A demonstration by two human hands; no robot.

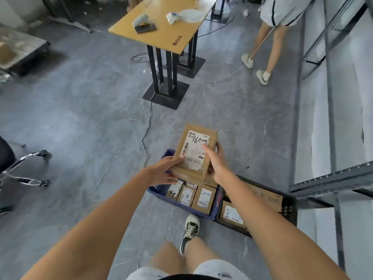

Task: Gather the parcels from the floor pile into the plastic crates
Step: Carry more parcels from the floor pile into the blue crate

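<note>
I hold a small stack of brown cardboard parcels [196, 152] above the floor; the top one bears a white label with handwritten digits. My left hand [164, 170] grips the stack's near left corner, thumb on top. My right hand [216, 164] grips its right edge, thumb on the label. Directly under the stack sits a blue plastic crate [159, 190] with several labelled parcels [203, 199] packed upright. A black plastic crate [288, 211] stands beside it on the right, also holding brown parcels [231, 215].
A yellow-topped table [161, 31] on black legs stands ahead, with a cable [146, 136] trailing across the grey floor. Another person [270, 47] stands at the far right. Metal shelving [333, 176] runs along the right. A chair base [30, 170] sits left. My shoe [190, 229] is by the blue crate.
</note>
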